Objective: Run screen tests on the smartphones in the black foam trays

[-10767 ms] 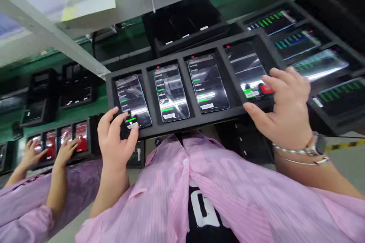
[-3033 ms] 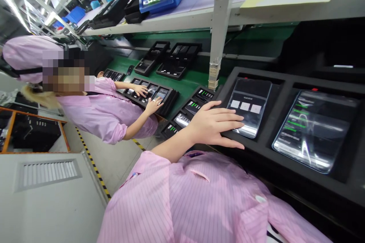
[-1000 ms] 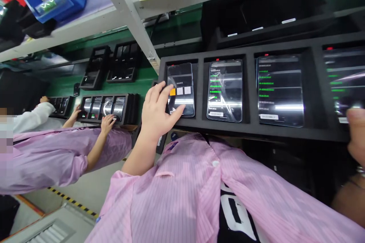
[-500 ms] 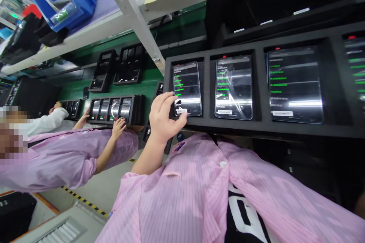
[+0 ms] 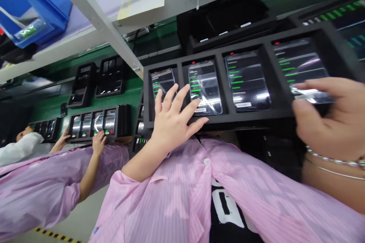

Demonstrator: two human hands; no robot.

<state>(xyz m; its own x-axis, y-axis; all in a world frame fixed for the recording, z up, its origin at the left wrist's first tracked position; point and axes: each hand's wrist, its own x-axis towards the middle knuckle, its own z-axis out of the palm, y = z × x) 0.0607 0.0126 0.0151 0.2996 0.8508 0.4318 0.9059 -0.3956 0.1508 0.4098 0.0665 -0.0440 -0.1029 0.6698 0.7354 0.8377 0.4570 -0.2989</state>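
Nearest lies a pink striped work coat (image 5: 159,205) over a black T-shirt with white print (image 5: 225,212); just beyond it, the left hand (image 5: 173,121) is open and grasping nothing, fingers splayed above the leftmost phone (image 5: 162,83) and the second phone (image 5: 205,87); both sit in a black foam four-compartment tray (image 5: 242,119), with a third phone (image 5: 247,81) beside them, all showing green text. At the right, the right hand (image 5: 327,117), wearing a silver bracelet (image 5: 333,158), has its fingers across the near end of the rightmost phone (image 5: 299,64); whether it is clenched on that phone, I cannot tell. Farther right lies another tray of lit screens (image 5: 339,19); to the far left, a co-worker's hand (image 5: 98,142) rests on a tray of phones (image 5: 94,121) on a green bench (image 5: 128,95), below a blue plastic bin (image 5: 37,7).
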